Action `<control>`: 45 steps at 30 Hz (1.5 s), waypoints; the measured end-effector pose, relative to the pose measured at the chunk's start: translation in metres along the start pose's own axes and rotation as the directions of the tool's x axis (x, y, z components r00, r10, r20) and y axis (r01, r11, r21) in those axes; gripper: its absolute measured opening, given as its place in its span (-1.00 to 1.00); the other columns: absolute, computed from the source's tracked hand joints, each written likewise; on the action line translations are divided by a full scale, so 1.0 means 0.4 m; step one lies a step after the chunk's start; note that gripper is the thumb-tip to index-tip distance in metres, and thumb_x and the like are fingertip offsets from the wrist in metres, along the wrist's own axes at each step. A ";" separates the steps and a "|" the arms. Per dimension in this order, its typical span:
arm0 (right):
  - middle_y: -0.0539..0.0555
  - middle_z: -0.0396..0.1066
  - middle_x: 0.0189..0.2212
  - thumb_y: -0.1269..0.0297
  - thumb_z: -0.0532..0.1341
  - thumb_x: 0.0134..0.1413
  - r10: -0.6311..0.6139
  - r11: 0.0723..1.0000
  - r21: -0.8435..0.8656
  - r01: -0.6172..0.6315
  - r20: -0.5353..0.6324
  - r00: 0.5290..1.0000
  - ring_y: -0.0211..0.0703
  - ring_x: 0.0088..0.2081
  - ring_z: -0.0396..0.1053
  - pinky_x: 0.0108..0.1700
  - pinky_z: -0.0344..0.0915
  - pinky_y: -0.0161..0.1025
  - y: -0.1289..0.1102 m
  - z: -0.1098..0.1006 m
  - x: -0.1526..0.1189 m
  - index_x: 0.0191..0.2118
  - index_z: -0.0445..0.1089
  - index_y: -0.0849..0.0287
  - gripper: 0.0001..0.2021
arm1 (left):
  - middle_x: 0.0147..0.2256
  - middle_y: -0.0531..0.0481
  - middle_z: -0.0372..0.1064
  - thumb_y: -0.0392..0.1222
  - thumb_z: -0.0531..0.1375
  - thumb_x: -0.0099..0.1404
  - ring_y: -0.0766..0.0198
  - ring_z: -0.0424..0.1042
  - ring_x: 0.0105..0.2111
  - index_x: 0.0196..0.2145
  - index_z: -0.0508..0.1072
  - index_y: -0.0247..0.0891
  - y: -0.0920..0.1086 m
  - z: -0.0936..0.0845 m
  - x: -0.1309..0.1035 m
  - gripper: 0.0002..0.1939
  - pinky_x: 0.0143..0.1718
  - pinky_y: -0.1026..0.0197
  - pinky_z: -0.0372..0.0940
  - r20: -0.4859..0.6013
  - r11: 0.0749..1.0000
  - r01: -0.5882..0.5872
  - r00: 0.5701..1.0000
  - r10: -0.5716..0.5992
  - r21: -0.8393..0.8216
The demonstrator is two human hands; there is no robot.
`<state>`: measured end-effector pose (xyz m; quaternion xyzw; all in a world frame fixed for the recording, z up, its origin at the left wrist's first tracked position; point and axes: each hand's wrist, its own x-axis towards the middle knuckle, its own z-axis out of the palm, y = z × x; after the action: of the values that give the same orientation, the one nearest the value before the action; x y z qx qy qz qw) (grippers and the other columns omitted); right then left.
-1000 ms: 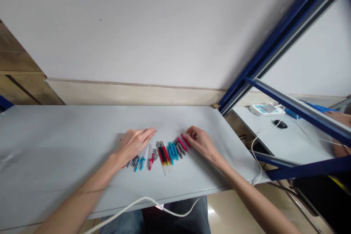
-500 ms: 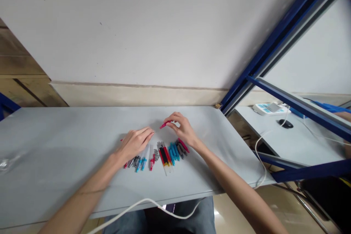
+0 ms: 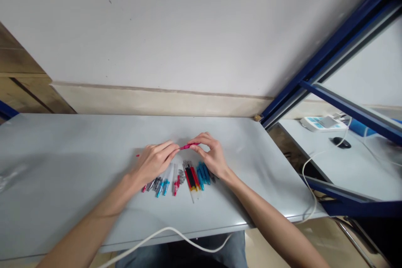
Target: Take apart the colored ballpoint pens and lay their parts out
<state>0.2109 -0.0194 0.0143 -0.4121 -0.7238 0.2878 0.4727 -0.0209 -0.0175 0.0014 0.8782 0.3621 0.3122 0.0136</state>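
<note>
My left hand [image 3: 155, 161] is closed on a slim pen, mostly hidden by the fingers; a red end [image 3: 137, 155] shows past the back of that hand. Between finger and thumb of my right hand [image 3: 212, 155] is a pink pen grip section [image 3: 187, 146], its left end meeting the left fingertips. Below lie clear pen barrels with blue clips [image 3: 163, 187] and a red clip [image 3: 176, 186], small springs [image 3: 181, 176], black and red ink refills [image 3: 191, 176] and blue grip sections [image 3: 203, 173]. Dark grip sections [image 3: 214, 177] lie partly under my right hand.
The parts rest on a grey table [image 3: 78, 167] against a wall. A white cable [image 3: 150, 238] loops across the front edge. Blue frame bars [image 3: 345, 100] stand at right, before another table with a mouse [image 3: 341, 142] and a white device [image 3: 323, 123]. Clear plastic [image 3: 9, 178] lies far left.
My right hand has brought the pink grip section up to the left fingertips, closing the gap where a thin tip showed. The view has shifted slightly.
</note>
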 end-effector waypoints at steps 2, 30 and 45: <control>0.09 0.53 -0.29 0.13 0.30 0.28 0.014 1.000 -0.002 -0.014 0.001 1.000 -0.02 -0.16 0.39 -0.04 0.32 -0.06 -0.001 0.002 -0.004 -0.18 0.62 0.05 -0.82 | -0.31 0.02 0.47 -0.19 0.02 0.56 0.34 0.45 -0.42 -0.14 0.51 -0.23 0.002 -0.002 0.001 -0.74 -0.41 0.25 0.23 -0.002 1.000 -0.007 1.000 0.007 0.003; 0.01 0.37 -0.54 0.13 0.04 0.43 0.100 0.985 -0.142 -0.098 0.010 0.995 -0.23 -0.51 0.20 -0.38 0.18 -0.26 0.006 0.071 -0.048 -0.39 0.46 0.19 -0.59 | 0.27 -0.28 0.08 -0.40 0.14 0.36 -0.05 0.28 0.23 0.47 -0.24 -0.01 0.092 0.033 0.018 -0.10 0.18 -0.14 0.36 0.042 0.991 -0.113 0.992 0.116 -0.077; -0.08 0.07 -0.65 -0.06 0.12 0.36 0.330 0.943 0.052 -0.329 -0.001 0.944 -0.29 -0.55 0.02 -0.46 0.01 -0.27 -0.002 0.038 -0.038 -0.58 0.33 0.19 -0.46 | -0.22 -0.11 0.49 -0.30 0.06 0.51 0.09 0.41 -0.12 -0.17 0.46 -0.27 0.029 -0.010 0.024 -0.83 -0.11 0.04 0.30 -0.036 0.994 -0.077 0.996 0.079 0.077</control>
<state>0.1997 -0.0336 0.0024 -0.5164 -0.6349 0.3792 0.4317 -0.0106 -0.0208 0.0129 0.8853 0.3393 0.3156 -0.0389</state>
